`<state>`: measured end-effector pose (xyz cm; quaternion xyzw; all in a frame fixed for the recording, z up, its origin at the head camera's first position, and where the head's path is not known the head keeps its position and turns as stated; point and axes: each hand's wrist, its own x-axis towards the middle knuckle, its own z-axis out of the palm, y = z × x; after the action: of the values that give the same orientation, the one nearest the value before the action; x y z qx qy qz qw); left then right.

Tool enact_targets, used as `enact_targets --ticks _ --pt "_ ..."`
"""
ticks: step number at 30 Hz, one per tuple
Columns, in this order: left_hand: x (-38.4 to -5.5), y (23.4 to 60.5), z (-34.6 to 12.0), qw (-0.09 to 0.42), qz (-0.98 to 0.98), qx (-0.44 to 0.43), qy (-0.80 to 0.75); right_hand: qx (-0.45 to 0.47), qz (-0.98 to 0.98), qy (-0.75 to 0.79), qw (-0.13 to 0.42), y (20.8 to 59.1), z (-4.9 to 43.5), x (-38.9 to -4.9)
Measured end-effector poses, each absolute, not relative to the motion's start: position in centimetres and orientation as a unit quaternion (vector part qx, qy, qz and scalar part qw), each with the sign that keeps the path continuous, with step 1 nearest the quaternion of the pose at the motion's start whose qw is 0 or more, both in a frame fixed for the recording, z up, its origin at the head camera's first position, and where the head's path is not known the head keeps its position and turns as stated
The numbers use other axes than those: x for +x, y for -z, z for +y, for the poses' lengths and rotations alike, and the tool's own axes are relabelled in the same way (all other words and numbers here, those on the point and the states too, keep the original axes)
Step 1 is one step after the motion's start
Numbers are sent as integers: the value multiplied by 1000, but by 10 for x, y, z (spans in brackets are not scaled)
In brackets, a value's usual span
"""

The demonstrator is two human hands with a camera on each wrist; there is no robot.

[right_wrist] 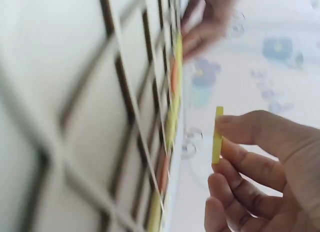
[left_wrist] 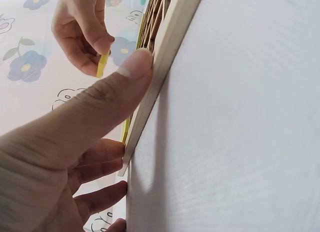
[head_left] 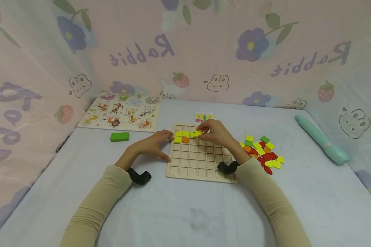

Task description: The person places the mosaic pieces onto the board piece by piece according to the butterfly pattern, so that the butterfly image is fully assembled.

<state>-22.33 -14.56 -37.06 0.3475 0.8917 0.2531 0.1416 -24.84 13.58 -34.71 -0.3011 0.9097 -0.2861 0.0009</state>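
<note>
A wooden grid board (head_left: 188, 171) lies in front of the person, with yellow tiles (head_left: 178, 139) and an orange disc (head_left: 186, 140) in its far left cells. My right hand (head_left: 214, 132) is over the far side of the board and pinches a yellow tile (right_wrist: 218, 137) between thumb and fingers. In the right wrist view, this tile is held apart from the grid. My left hand (head_left: 153, 144) rests at the board's left side, thumb and fingers spread along it. The left wrist view has the thumb (left_wrist: 135, 64) against the board's edge.
Loose red, yellow, green and orange pieces (head_left: 267, 156) are scattered right of the board. Behind it lies a small pattern card (head_left: 208, 114). An animal puzzle board (head_left: 123, 111) and a green block (head_left: 120, 137) are at left, a teal wand-shaped object (head_left: 321, 139) at right.
</note>
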Motion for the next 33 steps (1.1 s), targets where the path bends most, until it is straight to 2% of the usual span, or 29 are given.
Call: enact_targets --ticks 12,33 --pt "-224 371 -145 138 891 349 -253 -317 910 264 43 359 119 -248" --pt "-224 372 -145 139 892 348 -252 -337 898 282 30 360 124 -250"
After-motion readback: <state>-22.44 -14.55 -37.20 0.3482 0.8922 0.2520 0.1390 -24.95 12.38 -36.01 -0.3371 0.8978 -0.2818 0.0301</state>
